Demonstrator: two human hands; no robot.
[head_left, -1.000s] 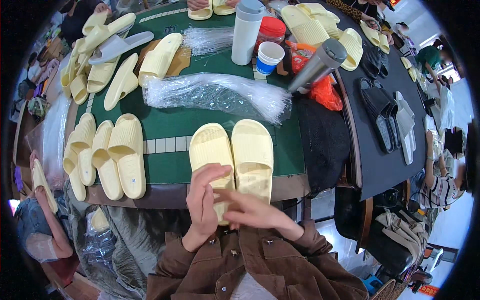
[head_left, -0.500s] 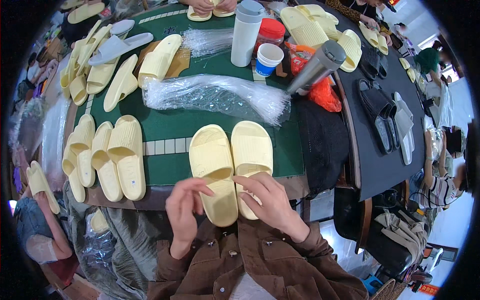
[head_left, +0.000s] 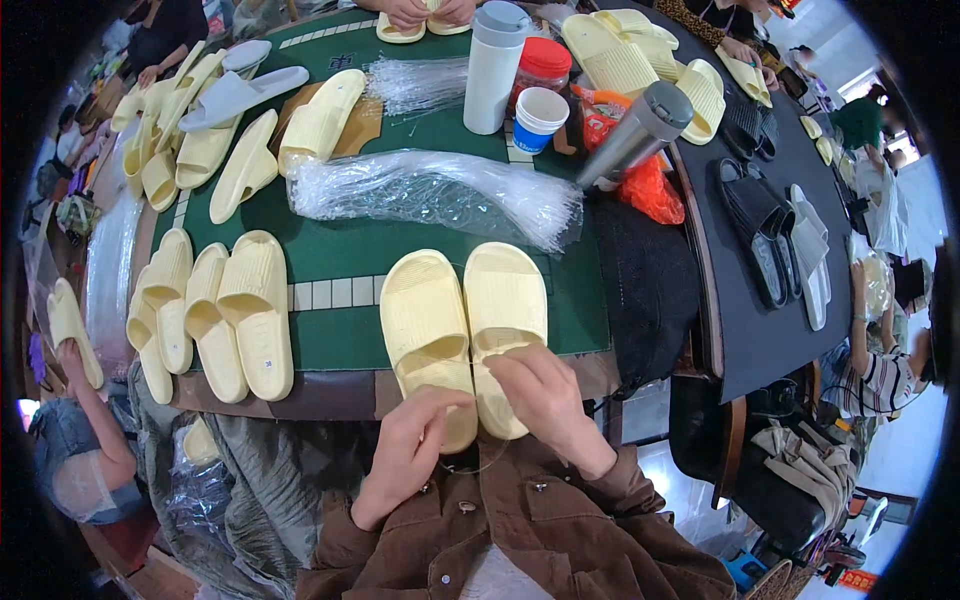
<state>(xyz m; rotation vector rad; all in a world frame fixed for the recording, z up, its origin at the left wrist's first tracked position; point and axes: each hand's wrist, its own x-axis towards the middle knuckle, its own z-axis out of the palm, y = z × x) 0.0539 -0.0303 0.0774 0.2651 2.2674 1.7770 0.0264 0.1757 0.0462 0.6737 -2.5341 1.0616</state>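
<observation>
A pair of pale yellow slide slippers [head_left: 425, 310] lies side by side at the near table edge, toes pointing away and heels overhanging toward me. My left hand [head_left: 415, 440] is over the left slipper's heel, its fingers closed in a pinch near the inner edge. Over the right slipper's footbed, my right hand [head_left: 545, 395] has thumb and fingers drawn together. What either pinch holds is hidden. A thin clear strand [head_left: 478, 471] curves below the heels, between my hands; I cannot tell where its ends go.
Beyond the pair lies a plastic bag of clear strands [head_left: 430, 195]. More yellow slippers [head_left: 255, 315] stand at left. Behind are a white tumbler [head_left: 494, 75], a paper cup [head_left: 540, 118] and a tilted steel flask [head_left: 635, 135]. A dark table [head_left: 745, 330] with black slides adjoins at right; people work around.
My left hand has moved right and down onto the left slipper's heel, its spread fingers now closed. My right hand has shifted slightly and drawn its fingers together. The slippers stay in place.
</observation>
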